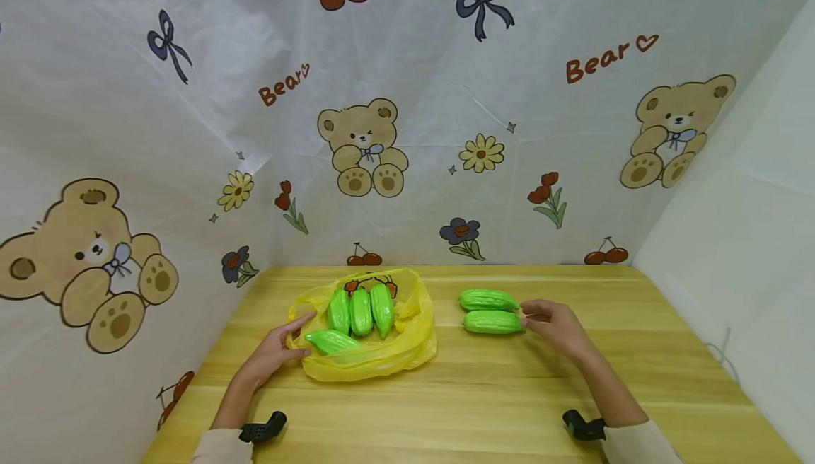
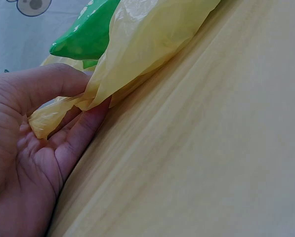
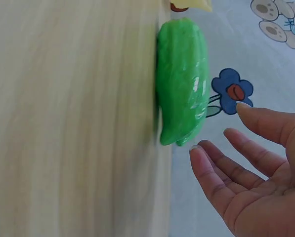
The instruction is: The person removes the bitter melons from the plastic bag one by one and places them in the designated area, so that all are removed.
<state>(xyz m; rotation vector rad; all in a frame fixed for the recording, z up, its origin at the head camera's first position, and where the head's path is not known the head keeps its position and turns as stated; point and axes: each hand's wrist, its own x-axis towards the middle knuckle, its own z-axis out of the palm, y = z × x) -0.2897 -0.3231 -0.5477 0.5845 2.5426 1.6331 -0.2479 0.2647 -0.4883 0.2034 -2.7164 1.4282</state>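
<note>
At the left of the head view, my left hand (image 1: 272, 356) holds the rim of a yellow plastic bag (image 1: 407, 351). In the left wrist view, thumb and fingers pinch the crumpled bag (image 2: 132, 54), one end bunched over the palm. Several glossy green bitter melons lie in the bag's open mouth, among them one slanted bitter melon (image 1: 332, 341) near this hand. On the right, my right hand (image 1: 559, 328) has its fingers spread at the ends of two bitter melons, a rear one (image 1: 487, 300) and a front one (image 1: 493, 322), lying side by side. It grips neither.
The wooden table (image 1: 471, 407) runs back to a white cloth (image 1: 420, 82) printed with bears, bows and flowers. A white wall (image 1: 751, 238) stands on the right, with a thin cable (image 1: 724, 358) beside it. Black wrist devices sit on both wrists.
</note>
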